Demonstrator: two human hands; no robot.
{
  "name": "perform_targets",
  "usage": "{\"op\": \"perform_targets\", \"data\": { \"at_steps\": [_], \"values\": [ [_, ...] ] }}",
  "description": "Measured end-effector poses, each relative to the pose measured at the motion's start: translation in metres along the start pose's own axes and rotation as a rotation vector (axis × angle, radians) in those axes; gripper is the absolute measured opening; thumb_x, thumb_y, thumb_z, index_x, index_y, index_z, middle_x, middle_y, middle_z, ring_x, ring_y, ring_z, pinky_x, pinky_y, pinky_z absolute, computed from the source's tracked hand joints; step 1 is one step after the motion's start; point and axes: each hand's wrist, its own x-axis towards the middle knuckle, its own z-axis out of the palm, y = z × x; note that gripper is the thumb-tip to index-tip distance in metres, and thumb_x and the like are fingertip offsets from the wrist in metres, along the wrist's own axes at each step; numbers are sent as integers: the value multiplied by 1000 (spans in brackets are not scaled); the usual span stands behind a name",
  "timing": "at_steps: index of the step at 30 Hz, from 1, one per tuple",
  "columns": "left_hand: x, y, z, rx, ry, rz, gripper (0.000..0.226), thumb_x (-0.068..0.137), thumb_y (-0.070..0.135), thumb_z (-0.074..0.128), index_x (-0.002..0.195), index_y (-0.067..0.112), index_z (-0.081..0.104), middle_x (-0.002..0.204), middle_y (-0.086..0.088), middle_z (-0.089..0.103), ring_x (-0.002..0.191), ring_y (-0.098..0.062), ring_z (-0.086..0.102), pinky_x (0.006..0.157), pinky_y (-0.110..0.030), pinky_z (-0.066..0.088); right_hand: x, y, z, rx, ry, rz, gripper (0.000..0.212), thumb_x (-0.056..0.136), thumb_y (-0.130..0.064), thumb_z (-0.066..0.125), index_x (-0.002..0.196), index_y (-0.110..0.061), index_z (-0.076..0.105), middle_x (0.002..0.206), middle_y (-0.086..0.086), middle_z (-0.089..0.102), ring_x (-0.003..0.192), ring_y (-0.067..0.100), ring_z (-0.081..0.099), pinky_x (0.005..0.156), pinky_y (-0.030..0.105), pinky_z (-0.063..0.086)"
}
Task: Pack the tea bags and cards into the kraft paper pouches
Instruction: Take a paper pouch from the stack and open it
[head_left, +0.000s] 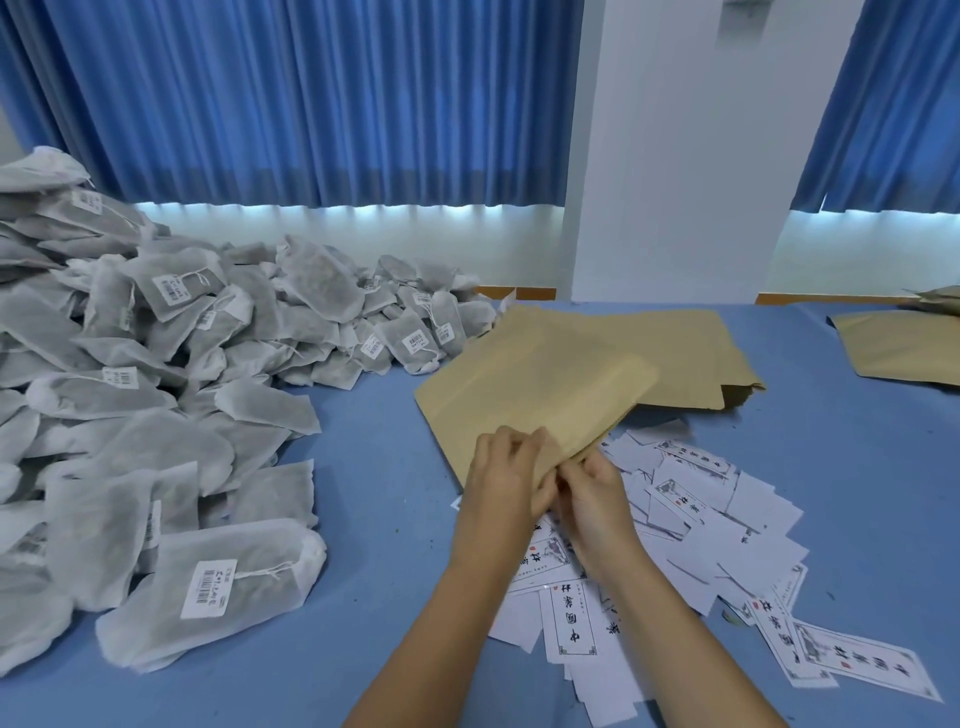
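A kraft paper pouch (540, 395) lies tilted over the table centre, its near edge lifted. My left hand (504, 475) and my right hand (595, 491) both pinch that near edge, close together. Under and behind it a stack of more kraft pouches (691, 348) spreads flat. A large heap of grey mesh tea bags (156, 374) with white barcode tags fills the left side. White printed cards (701, 525) lie scattered beneath and to the right of my hands.
The blue table surface (374, 457) shows between the tea bags and the pouches. Another pile of kraft pouches (904, 348) sits at the far right edge. Blue curtains and a white pillar (675, 156) stand behind the table.
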Motion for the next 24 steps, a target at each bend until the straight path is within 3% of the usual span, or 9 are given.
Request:
{"op": "perform_targets", "data": {
  "at_steps": [5,7,10,12,15,17,20,22,24],
  "values": [
    [-3,-2,2,49,101,30,46,52,-4,85,95,4,70,84,-5,68,73,-24,65,66,-33,57,1,3,1,-180,42,-51,13,94,-5,54,83,-7,61,58,6,51,52,16,44,49,24,38],
    [-2,-6,1,34,110,-23,33,56,-3,84,85,6,70,75,-3,66,66,-23,63,58,-26,52,1,5,1,-354,26,-86,12,94,-10,56,84,-5,62,63,8,58,58,17,52,58,29,44],
    [-4,-7,1,-39,111,-90,12,74,0,75,75,6,65,71,-2,59,67,-21,55,53,-30,46,1,5,2,-469,21,-124,15,93,-12,57,82,-4,61,67,4,64,65,14,59,65,28,47],
    [-4,-8,2,-144,123,-223,17,80,5,70,67,9,60,66,2,54,65,-14,48,55,-25,38,0,4,3,-531,16,-128,16,93,-9,55,79,-10,62,65,-3,66,64,9,61,63,23,49],
    [2,-11,1,-270,225,-499,42,81,6,64,53,21,35,49,8,31,48,-8,26,48,-21,24,-1,7,3,-578,9,-90,12,90,-5,53,81,2,55,64,8,54,62,21,51,63,37,43],
    [4,-12,-1,-225,227,-532,43,83,9,62,57,22,30,51,9,27,48,-9,24,49,-26,26,0,9,2,-534,21,-54,15,88,-3,52,85,11,48,68,13,49,66,24,46,62,45,41],
    [1,-9,-5,-38,37,-306,5,85,20,61,89,19,58,83,6,53,73,-15,49,60,-35,42,2,8,0,-432,105,-33,10,84,2,55,74,0,51,59,7,50,57,20,45,57,35,38],
    [0,-8,-3,61,-136,-162,29,85,20,58,113,23,56,106,4,50,85,-16,52,60,-34,44,4,6,0,-308,109,2,7,84,-1,60,82,-6,56,63,4,60,59,19,56,57,31,47],
    [0,-6,-4,114,-243,-80,37,84,13,55,119,24,51,109,2,45,87,-17,51,58,-32,43,6,6,-1,-238,93,41,6,87,-11,65,91,-10,60,69,4,67,62,18,63,56,29,51]
  ]
}}
